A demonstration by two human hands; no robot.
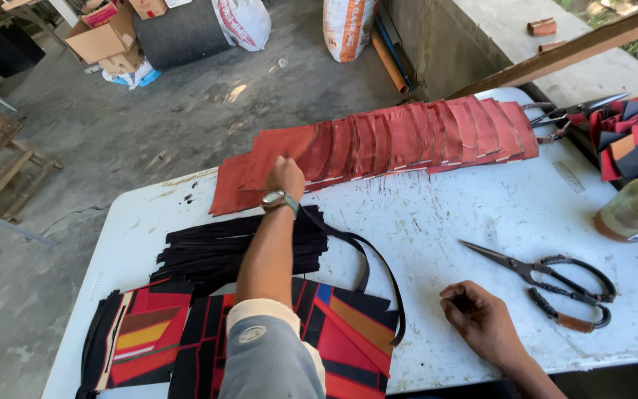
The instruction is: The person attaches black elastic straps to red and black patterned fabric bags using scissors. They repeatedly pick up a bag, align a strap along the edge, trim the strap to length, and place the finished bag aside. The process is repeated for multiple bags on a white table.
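Red fabric pieces (378,144) under left hand (285,177), table edge (186,179) near.

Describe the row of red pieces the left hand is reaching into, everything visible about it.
The row of red pieces is a long fanned line of flat, roughly square cut panels in brick red, looking like leather or coated fabric, with pale edges showing underneath. They overlap like shingles, leaning on one another, and run across the far side of the white table from its left edge toward a pair of scissors at the right end. The left hand, with a wristwatch, rests on the pieces near the left end.
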